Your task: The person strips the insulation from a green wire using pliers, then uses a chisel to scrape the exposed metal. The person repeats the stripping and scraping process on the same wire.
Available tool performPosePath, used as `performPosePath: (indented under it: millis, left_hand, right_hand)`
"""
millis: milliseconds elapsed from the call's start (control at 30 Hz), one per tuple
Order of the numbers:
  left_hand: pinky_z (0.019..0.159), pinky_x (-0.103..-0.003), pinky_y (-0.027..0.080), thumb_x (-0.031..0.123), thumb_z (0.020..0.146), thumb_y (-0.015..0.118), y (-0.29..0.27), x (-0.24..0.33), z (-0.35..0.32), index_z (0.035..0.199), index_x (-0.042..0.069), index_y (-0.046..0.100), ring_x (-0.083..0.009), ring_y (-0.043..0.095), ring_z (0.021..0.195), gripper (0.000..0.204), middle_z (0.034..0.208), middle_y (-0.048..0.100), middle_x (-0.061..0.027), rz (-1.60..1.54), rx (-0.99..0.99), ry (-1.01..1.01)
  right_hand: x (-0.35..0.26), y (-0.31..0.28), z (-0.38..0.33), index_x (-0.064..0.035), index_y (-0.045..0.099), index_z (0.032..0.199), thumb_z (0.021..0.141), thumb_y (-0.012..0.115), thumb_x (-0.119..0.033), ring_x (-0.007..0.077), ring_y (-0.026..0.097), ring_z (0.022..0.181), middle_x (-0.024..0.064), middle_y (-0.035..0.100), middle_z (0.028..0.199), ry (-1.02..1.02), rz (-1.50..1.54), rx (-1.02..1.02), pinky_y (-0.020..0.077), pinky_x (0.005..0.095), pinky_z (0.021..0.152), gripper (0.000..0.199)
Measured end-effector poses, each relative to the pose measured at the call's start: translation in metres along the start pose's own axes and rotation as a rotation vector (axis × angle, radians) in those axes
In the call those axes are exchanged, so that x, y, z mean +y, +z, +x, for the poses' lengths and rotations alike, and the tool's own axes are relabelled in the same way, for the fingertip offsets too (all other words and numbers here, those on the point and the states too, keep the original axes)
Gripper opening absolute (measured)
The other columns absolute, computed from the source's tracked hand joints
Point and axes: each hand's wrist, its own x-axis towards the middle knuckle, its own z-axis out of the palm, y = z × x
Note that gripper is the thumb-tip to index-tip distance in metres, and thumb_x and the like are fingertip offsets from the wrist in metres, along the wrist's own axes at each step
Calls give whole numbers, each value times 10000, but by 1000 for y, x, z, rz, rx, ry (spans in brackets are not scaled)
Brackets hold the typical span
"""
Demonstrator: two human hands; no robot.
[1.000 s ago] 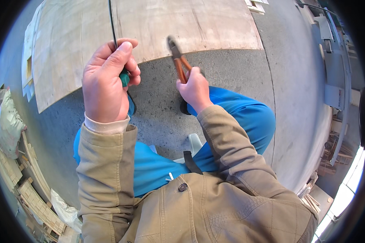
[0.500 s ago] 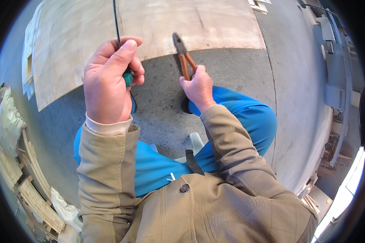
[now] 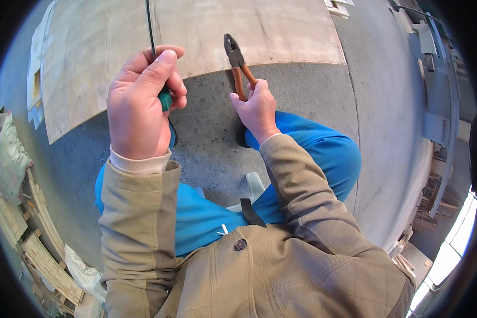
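My left hand (image 3: 140, 108) is closed around a screwdriver (image 3: 165, 99). Part of its green handle shows below the fingers, and the thin dark shaft points away from me past the top edge of the view. In my right hand (image 3: 259, 108) is a pair of pliers (image 3: 233, 50) with a dark metal head and orange-brown grips. The pliers' head points away from me, over the near edge of a large pale wooden sheet (image 3: 206, 37). Their grips are spread apart, while the jaws look closed or nearly so.
Grey concrete floor (image 3: 212, 132) lies between my blue-trousered knees. Beneath me is part of a pale stool (image 3: 255, 185). Wood pieces (image 3: 53, 265) and a whitish sack (image 3: 11, 156) are stacked at the left. Along the right side run metal equipment (image 3: 437, 127) and more wood scraps.
The pliers have moved slightly up and to the left with my right hand. My left hand and the screwdriver have shifted a little the same way.
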Motion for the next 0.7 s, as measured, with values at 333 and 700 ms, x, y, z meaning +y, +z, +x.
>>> performPosePath:
  millis: [333,700]
  left_hand:
    - [586,-259,444,210,1033,672,2,1,0,1085,21,722,-107,574,663,202,726,623,-3,15,16,5]
    - [593,-269,441,207,1031,669,3,1,0,1083,24,719,-111,570,664,197,727,620,-2,14,10,-3]
  right_hand:
    - [-8,-3,-1,3,553,1070,817,883,-310,432,728,868,225,727,935,110,-109,-162,590,503,778,520]
    - [-6,1,-2,-1,548,1061,817,882,-294,416,724,814,212,714,890,233,-168,-205,588,478,759,507]
